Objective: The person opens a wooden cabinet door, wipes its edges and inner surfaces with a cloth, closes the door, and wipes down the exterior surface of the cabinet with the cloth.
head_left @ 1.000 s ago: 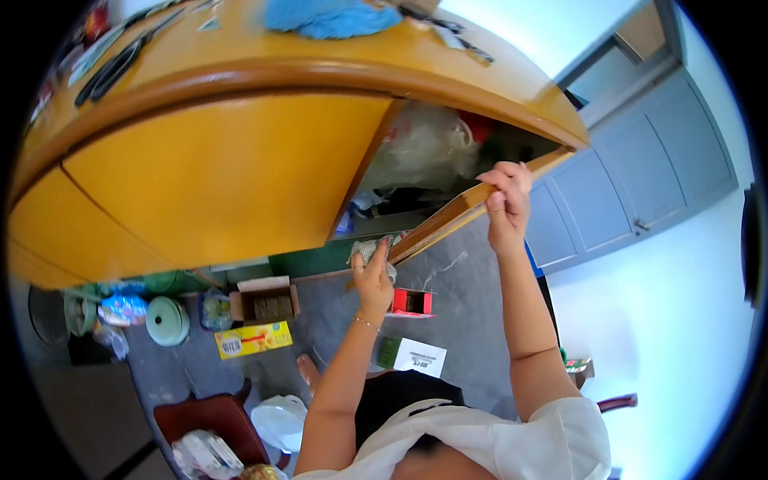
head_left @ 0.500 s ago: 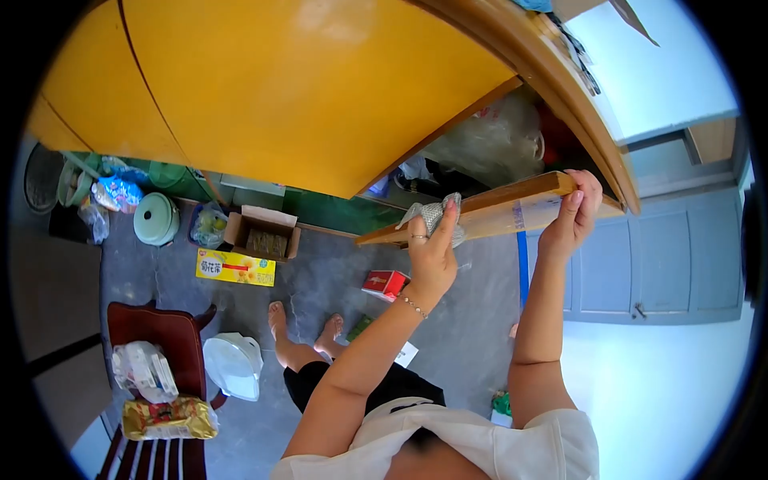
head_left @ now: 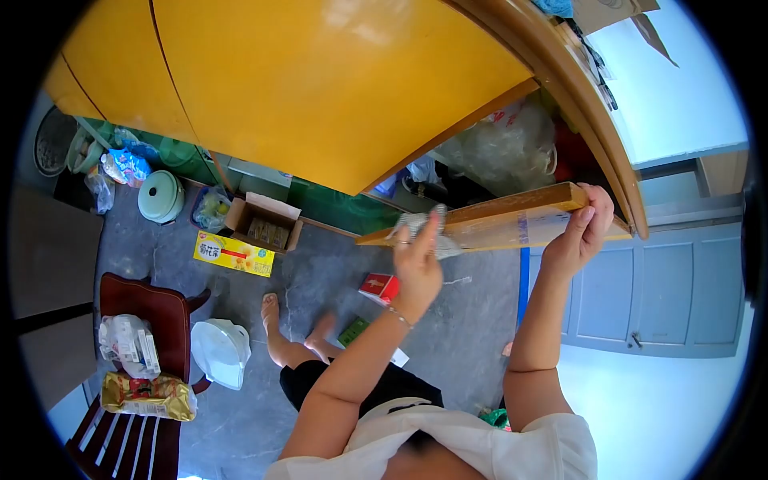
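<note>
A wooden cabinet door [head_left: 512, 214] stands swung open, its edge turned toward me. My right hand [head_left: 579, 227] grips the door's outer end, thumb on the near face and fingers over the edge. My left hand [head_left: 418, 276], with a ring and a bracelet, is slightly blurred. It is closed on a grey-and-white patterned cloth [head_left: 436, 240] against the door's near face, toward its other end. Part of the cloth is hidden behind the fingers. Behind the door, the open compartment holds a clear plastic bag [head_left: 508, 148] of things I cannot make out.
The large yellow cabinet front [head_left: 320, 88] is above. On the floor are an open carton [head_left: 268, 220], a yellow tea box [head_left: 232, 254], a red box [head_left: 378, 288], a green lidded pot [head_left: 161, 197] and a white bin [head_left: 220, 352]. A dark red chair [head_left: 136, 300] carries packages.
My left hand and the cloth have shifted a little left along the door. My right hand keeps its hold on the door's end. The whole view has tilted slightly.
</note>
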A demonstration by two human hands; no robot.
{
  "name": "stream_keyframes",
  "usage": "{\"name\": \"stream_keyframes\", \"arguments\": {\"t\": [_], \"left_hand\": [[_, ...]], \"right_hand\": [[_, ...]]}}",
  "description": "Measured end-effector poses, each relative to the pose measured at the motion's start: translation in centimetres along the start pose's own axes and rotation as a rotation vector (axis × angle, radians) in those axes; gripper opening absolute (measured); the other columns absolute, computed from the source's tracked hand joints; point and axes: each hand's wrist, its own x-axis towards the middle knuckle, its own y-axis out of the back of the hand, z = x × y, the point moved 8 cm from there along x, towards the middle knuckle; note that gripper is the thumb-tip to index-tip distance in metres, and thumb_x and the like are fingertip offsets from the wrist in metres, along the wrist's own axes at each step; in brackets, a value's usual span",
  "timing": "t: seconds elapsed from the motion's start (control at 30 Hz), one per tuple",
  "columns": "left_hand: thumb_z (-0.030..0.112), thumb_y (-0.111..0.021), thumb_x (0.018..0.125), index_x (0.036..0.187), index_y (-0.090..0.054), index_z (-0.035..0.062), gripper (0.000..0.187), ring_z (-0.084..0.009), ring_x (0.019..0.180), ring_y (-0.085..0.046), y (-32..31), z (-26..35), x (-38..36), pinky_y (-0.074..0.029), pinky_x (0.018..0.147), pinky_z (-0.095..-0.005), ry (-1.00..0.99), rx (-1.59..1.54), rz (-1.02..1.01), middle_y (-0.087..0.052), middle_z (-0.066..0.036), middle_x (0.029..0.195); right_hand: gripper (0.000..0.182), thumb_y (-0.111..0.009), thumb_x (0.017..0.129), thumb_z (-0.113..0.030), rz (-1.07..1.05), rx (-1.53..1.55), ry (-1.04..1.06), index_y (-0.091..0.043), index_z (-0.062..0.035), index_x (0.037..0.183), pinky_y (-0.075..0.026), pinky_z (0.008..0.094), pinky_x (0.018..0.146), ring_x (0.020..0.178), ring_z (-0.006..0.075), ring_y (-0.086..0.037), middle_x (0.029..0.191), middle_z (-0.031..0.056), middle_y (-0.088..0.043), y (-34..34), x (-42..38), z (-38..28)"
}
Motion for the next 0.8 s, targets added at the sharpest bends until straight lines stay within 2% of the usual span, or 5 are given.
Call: {"name": "stream_keyframes", "arguments": {"t": [0.17, 0.3, 0.4, 0.57, 0.8], "left_hand": [[-0.011, -0.044, 0.072, 0.108, -0.057, 0.0065, 0.042, -0.0230, 0.067, -0.045, 0.6, -2.9, 0.0, -0.028, 0.095, -0.0379, 0.038, -0.008, -0.007, -0.055, -0.010, 0.072], [-0.012, -0.047, 0.072, 0.112, -0.054, 0.0050, 0.044, -0.0217, 0.068, -0.044, -0.5, 4.6, 1.2, -0.040, 0.076, -0.0291, -0.084, -0.124, -0.005, -0.053, -0.011, 0.071], [-0.013, -0.046, 0.071, 0.112, -0.054, 0.0039, 0.045, -0.0210, 0.067, -0.044, 0.0, 1.8, 0.3, -0.040, 0.064, -0.0271, -0.155, 0.058, 0.007, -0.054, -0.012, 0.074], [-0.012, -0.047, 0.070, 0.112, -0.055, 0.0067, 0.047, -0.0236, 0.071, -0.048, 1.1, -4.7, -0.8, -0.041, 0.067, -0.0284, 0.075, 0.058, -0.047, -0.049, -0.015, 0.086], [-0.013, -0.047, 0.070, 0.111, -0.055, 0.0050, 0.046, -0.0202, 0.069, -0.047, -0.3, 2.9, 0.8, -0.041, 0.069, -0.0267, -0.103, 0.007, -0.048, -0.054, -0.011, 0.077]], "right_hand": [[0.029, -0.040, 0.088, -0.027, 0.012, -0.023, 0.036, -0.056, -0.0034, 0.090, -0.031, 0.0306, 0.078, 0.086, 0.0214, -0.043, 0.091, 0.0100, -0.052, -0.1, 0.0, -0.1], [0.029, -0.040, 0.088, -0.027, -0.001, -0.059, 0.044, -0.056, -0.0032, 0.090, -0.031, 0.0311, 0.078, 0.086, 0.0215, -0.043, 0.091, 0.0100, -0.052, 0.0, 0.2, -0.4], [0.029, -0.040, 0.088, -0.027, 0.012, -0.037, 0.025, -0.056, -0.0033, 0.089, -0.030, 0.0322, 0.079, 0.086, 0.0215, -0.043, 0.090, 0.0099, -0.052, -0.2, 0.2, -0.3], [0.030, -0.040, 0.089, -0.028, 0.016, -0.044, 0.011, -0.056, -0.0033, 0.089, -0.030, 0.0324, 0.081, 0.087, 0.0217, -0.043, 0.090, 0.0092, -0.052, -0.4, 0.2, -0.4], [0.031, -0.039, 0.089, -0.029, 0.015, 0.025, -0.028, -0.055, -0.0025, 0.091, -0.031, 0.0305, 0.080, 0.089, 0.0209, -0.042, 0.093, 0.0098, -0.050, -0.3, -0.1, 0.2]]}}
